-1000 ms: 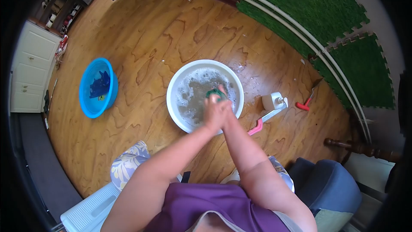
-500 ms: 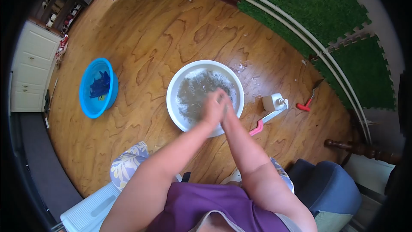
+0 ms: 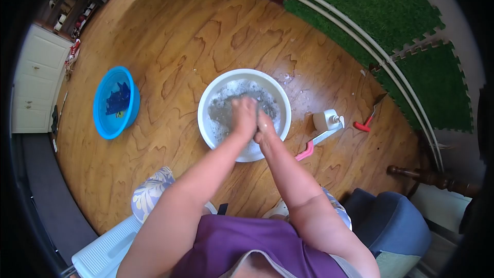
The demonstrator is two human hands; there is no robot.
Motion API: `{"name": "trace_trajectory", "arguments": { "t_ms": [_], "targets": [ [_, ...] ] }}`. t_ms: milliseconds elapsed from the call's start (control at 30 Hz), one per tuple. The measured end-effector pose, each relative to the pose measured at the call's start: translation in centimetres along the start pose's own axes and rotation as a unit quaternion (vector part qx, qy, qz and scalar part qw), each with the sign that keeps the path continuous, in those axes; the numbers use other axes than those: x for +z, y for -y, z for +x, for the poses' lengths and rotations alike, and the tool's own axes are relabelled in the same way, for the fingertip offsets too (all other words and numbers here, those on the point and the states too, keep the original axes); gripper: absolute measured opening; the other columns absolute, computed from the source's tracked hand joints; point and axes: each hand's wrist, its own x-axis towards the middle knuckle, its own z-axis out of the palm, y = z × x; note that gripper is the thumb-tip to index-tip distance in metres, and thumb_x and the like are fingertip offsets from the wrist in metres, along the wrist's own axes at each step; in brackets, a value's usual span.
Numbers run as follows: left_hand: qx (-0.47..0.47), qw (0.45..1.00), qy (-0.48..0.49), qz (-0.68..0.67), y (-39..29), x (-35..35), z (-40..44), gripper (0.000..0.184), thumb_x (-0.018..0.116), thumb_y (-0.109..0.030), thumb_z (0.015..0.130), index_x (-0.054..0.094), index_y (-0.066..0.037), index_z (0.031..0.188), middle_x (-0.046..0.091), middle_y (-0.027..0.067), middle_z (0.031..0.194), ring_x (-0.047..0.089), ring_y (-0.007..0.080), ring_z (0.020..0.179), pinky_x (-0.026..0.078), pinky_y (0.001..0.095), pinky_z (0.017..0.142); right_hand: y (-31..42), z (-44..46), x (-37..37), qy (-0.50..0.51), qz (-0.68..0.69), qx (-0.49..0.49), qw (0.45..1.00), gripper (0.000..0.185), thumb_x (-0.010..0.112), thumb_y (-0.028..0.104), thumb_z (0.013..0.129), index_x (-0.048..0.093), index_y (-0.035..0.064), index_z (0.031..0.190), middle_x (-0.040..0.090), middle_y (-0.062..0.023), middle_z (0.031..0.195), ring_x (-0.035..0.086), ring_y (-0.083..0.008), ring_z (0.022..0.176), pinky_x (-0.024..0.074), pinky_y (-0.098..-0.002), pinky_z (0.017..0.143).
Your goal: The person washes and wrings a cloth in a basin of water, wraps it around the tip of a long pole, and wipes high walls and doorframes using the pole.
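A white basin [image 3: 206,136] stands on the floor in front of me, holding grey, sudsy water [image 3: 218,110] with foam round its edges. Over the water, inside the rim, my left hand [image 3: 244,117] and my right hand [image 3: 264,126] are pressed close together. The fingers of both are curled in. Whatever lies between them is hidden, and the left fingertips are slightly blurred. Whether the grey patch below is cloth or only murky water, I cannot tell.
At the left a blue basin [image 3: 99,116] contains dark blue cloth [image 3: 119,99]. Right of the white basin are a pump bottle [image 3: 325,120], a pink-handled tool [image 3: 306,152] and a red-handled tool [image 3: 362,126]. Pipes [image 3: 360,33] run along the wall; a dark blue seat [image 3: 396,221] stands lower right.
Both hands have shifted a little left within the basin. The left hand has moved up over the water, and its fingers now show more apart from the right hand.
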Motion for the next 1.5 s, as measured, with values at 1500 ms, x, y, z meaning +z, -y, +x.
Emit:
{"name": "trace_trajectory", "arguments": {
  "t_ms": [1500],
  "targets": [
    [0.051,0.974,0.190,-0.115,3.7,-14.3,5.3,0.021,0.065,-0.013,0.077,0.053,-0.008,0.093,0.055,0.0008,0.081,0.053,0.0105,0.076,0.044,0.0254,0.065,7.7,-0.5,-0.7,0.052,-0.741,-0.422,0.520,0.036,0.064,0.003,0.068,0.061,0.0045,0.103,0.056,-0.0191,0.094,0.055,-0.0382,0.092,0.0463,-0.0414,0.085]
  ]
}}
